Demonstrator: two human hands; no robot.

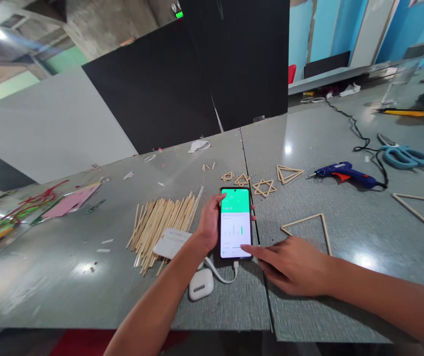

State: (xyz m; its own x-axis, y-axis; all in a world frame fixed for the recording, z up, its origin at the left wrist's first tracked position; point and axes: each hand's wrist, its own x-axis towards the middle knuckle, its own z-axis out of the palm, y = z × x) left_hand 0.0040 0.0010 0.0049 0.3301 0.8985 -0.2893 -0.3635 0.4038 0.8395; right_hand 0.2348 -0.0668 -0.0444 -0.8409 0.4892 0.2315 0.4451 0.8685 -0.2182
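Matt wood, glossy glass, smooth plastic.
At our left hand (209,222), a glossy phone screen (236,225); left of it, matt wooden sticks (167,210); on its near side, a smooth plastic case (201,284); beyond our right hand (295,264), a plastic glue gun (353,174).

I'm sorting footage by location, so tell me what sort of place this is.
Probably a craft workspace: a glue gun, scissors and a pile of thin sticks lie on the gray tabletop.
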